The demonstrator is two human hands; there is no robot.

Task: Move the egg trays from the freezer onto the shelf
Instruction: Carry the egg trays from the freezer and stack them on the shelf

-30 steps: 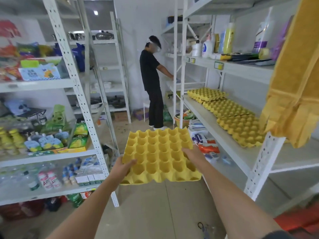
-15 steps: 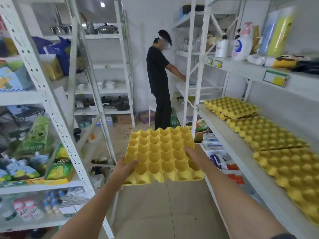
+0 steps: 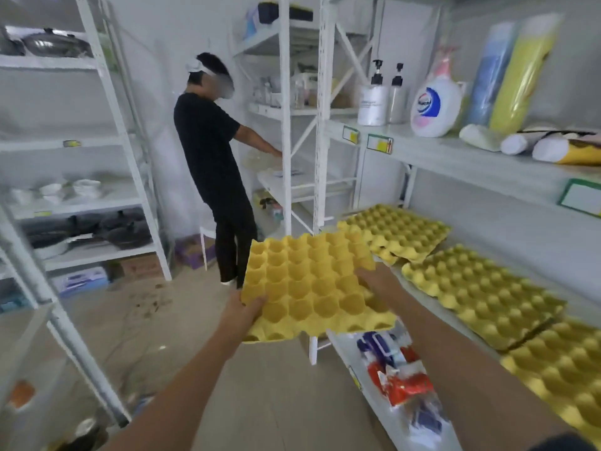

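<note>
I carry an empty yellow egg tray (image 3: 309,284) flat in front of me, over the aisle floor. My left hand (image 3: 242,309) grips its near left corner, thumb on top. My right hand (image 3: 377,281) holds its right edge, fingers partly hidden under the tray. On the white shelf (image 3: 520,255) to my right lie three more yellow egg trays: a far stack (image 3: 398,232), a middle one (image 3: 481,294) and a near one (image 3: 562,375). The carried tray's far right corner is close to the far stack. No freezer is in view.
A person in black (image 3: 211,164) stands ahead in the aisle, reaching into a far shelf. White shelving with pans and bowls (image 3: 87,229) lines the left. Bottles and rolls (image 3: 432,105) fill the upper right shelf; packets (image 3: 400,375) lie on the lower one.
I have walked forward and turned right, so the shelf with its egg trays is much nearer. The carried tray has swung toward the far stack; both hands keep their hold.
</note>
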